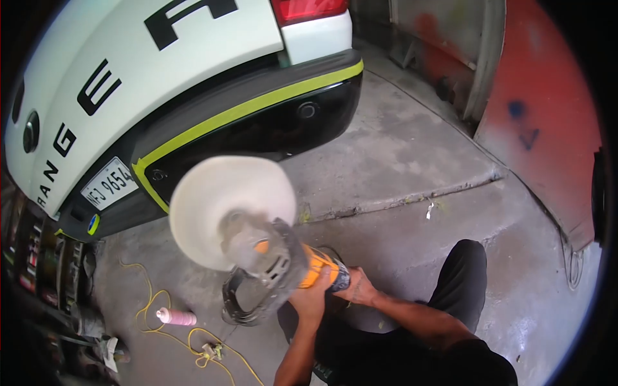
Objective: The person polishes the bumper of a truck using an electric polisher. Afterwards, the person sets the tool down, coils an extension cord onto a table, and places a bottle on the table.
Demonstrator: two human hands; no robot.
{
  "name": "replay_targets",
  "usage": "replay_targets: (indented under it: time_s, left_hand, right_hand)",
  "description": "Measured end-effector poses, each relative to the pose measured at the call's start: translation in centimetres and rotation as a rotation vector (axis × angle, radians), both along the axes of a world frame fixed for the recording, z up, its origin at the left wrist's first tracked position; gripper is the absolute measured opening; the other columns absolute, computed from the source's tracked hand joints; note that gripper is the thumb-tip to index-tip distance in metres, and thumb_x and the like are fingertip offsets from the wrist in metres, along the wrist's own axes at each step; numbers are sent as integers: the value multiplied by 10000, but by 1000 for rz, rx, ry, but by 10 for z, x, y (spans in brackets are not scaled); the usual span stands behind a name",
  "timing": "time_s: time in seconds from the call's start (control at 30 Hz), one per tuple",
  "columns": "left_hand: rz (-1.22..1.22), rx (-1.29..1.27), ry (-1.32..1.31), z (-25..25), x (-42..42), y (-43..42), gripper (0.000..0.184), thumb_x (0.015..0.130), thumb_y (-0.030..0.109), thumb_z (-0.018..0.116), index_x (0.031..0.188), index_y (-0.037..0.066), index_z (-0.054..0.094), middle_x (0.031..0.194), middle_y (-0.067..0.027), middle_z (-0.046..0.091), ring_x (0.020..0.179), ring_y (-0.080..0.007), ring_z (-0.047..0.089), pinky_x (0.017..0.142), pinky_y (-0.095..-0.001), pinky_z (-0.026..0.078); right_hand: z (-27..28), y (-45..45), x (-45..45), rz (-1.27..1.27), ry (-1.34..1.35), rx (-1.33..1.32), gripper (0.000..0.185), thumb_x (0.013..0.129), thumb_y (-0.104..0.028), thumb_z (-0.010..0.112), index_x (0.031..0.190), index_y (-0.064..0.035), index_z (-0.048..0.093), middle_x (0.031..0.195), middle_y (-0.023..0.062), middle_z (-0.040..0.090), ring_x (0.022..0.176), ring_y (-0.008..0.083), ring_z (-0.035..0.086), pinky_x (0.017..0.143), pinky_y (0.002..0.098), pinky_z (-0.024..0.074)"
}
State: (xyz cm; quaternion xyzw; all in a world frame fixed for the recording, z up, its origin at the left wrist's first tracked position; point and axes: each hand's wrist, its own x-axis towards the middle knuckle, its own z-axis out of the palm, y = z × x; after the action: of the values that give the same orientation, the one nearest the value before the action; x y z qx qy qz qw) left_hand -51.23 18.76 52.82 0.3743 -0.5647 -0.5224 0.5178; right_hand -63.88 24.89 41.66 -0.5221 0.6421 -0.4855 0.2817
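Clamped on the orange body of a polisher (315,265), the left hand (310,297) wraps the tool's middle while the right hand (359,287) closes around its dark rear end, just beside the left. The left forearm rises nearly upright from the bottom edge; the right reaches across from the lower right at a shallow slant, over a lap in dark trousers (460,276), one knee bent up. The polisher points away from the body, its broad white pad (196,209) blurred and tilted in front of the lower edge of a black bumper (257,125); whether pad and bumper touch cannot be told. A loop handle (230,301) juts toward the floor. Yellow-green tape (238,107) borders the bumper's glossy section, beneath a white tailgate (161,71) lettered "RANGE" and beside a licence plate (109,184). Concrete floor (386,225), cracked and stained, spreads below. On it, to the left, a pink bottle (176,316) lies near a looping yellow cord (152,297). Cluttered shelves (38,257) line the left edge; a red panel (541,122) with dark blue marks stands at right.
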Motion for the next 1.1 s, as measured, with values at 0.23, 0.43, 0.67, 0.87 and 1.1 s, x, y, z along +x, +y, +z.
replay_targets:
  time_s: [0.23,0.43,0.67,0.87,1.1]
  left_hand:
    - [48,20,-164,-41,-51,17,253,835,37,798,1053,-44,697,982,-74,721,892,-163,689,850,-326,549]
    - [-182,-147,-261,-85,-122,20,455,888,367,806,1118,-9,695,1054,-85,717,1037,-176,648,913,-348,515]
    - [203,237,-259,-24,-97,18,401,885,268,797,1154,6,654,1095,-65,692,1008,-197,640,924,-359,503]
    - [260,7,81,-18,-98,3,332,911,205,749,1152,1,646,1077,-67,689,992,-158,646,906,-336,513]
    - [13,39,-629,-129,-91,0,434,895,289,812,1186,0,670,1103,-65,706,1023,-176,655,928,-351,520]
  right_hand:
    - [-41,-3,-68,77,53,-33,470,784,-245,811,1190,-58,664,1058,196,727,1047,379,694,870,439,563]
    - [-60,9,-141,71,23,-112,432,800,-217,812,1165,-34,672,1061,188,736,1022,371,721,847,449,574]
    - [-44,-51,-130,174,-31,-200,338,747,-148,754,1067,-63,686,1007,210,719,964,411,698,801,461,568]
    - [-21,-71,-131,216,22,-354,318,699,-187,771,978,-72,670,868,175,700,853,422,684,717,467,556]
    - [-62,-47,-138,117,-137,-383,370,792,-244,792,1079,-30,697,917,212,730,866,406,734,713,467,570]
